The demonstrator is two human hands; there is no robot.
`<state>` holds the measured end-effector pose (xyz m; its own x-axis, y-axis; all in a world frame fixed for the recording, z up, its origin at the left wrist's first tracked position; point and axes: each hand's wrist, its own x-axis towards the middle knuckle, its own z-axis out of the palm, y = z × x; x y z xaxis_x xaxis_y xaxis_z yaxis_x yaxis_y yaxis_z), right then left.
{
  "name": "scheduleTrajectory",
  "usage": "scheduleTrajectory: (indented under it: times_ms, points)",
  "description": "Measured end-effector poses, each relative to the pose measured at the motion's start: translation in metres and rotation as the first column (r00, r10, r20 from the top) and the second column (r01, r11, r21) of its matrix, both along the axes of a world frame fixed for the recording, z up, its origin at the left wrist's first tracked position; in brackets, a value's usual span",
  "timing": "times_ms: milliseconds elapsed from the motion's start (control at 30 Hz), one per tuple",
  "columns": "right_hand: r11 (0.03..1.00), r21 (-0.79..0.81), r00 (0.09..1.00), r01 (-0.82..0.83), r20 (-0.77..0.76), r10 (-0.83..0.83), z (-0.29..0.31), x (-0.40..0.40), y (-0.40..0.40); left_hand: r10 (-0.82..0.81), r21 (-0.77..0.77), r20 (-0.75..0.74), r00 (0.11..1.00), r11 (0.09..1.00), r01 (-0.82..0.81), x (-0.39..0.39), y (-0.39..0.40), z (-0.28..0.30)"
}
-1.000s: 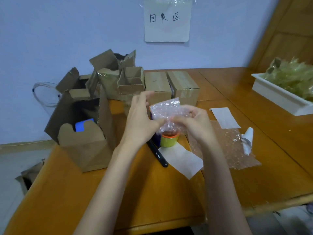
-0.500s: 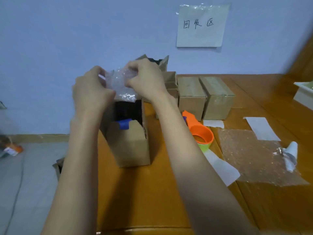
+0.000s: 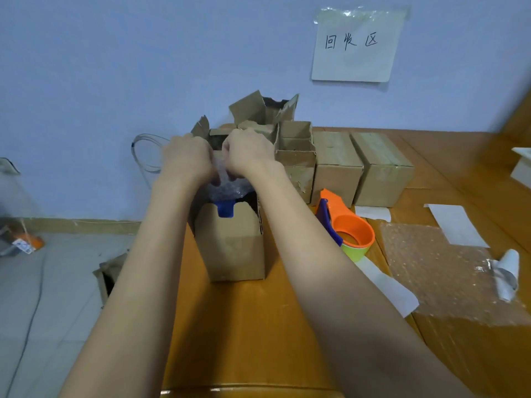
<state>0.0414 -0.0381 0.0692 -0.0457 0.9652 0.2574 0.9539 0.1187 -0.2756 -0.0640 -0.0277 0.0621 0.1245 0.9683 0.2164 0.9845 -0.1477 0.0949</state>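
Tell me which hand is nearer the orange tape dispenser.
Right. The right hand grips the bubble wrap over the open box, up and left of the tape dispenser; the left hand grips it farther left.

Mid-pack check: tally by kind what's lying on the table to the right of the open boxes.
Sealed boxes: 2
Tape dispenser: 1
Bubble wrap sheet: 1
Flat paper slips: 3
Rolled paper: 1
White tray at the frame's edge: 1
Total: 9
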Motion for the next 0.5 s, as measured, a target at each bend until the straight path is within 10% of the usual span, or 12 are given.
scheduleTrajectory:
  times_ms: [167, 500]
  points:
    - [1.0, 0.003, 0.998, -0.004, 0.055, 0.004, -0.001, 0.003, -0.003, -0.137, 0.048, 0.096, 0.986, 0.99, 0.133, 0.006, 0.008, -0.006]
    - [0.99, -0.129, 0.993, 0.048, 0.109, -0.034, 0.013, 0.002, -0.005, -0.185, -0.049, -0.256, 0.949, 0.983, 0.179, 0.02, 0.024, 0.004]
